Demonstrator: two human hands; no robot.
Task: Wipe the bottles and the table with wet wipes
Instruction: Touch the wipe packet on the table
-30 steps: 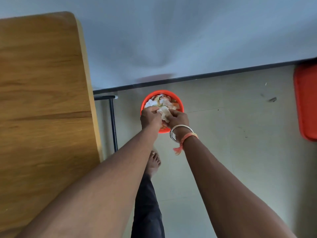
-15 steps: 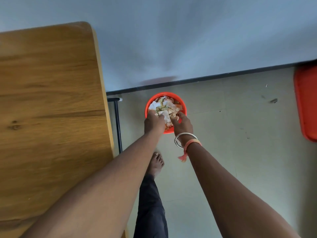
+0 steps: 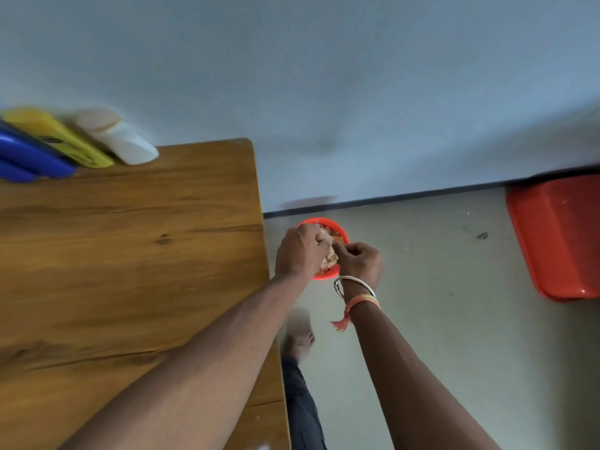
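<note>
1. At far left, on the far edge of the table (image 3: 130, 254) by the wall, three bottles stand side by side: blue bottle (image 3: 29, 157), yellow bottle (image 3: 58, 138), white bottle (image 3: 120, 138). All are motion-blurred and the labels are unreadable.
2. Table: wood-grain top, with its right edge running down the frame. The left forearm crosses over its near right part.
3. Left hand (image 3: 298, 251): just past the table's right edge, over the orange bowl (image 3: 342, 229) on the floor. Its fingers are curled and clamped on a crumpled pale wad of wipes (image 3: 328, 259).
4. Orange bowl: sits near the dark skirting strip at the foot of the wall. It holds crumpled pale scraps, and the hands cover most of it.
5. Right hand (image 3: 360, 261): meets the same wad from the right. Its fingers are curled in, with thumb and forefinger pinched on the wad's edge. A silver bangle (image 3: 354, 282) and an orange thread (image 3: 360, 302) are on the wrist.
6. Below the hands: a bare foot (image 3: 298, 336), blurred, on the floor, with a dark trouser leg (image 3: 302, 401).
7. Far right: a red tray (image 3: 558, 235) on the floor at the wall, well apart from the bowl.
</note>
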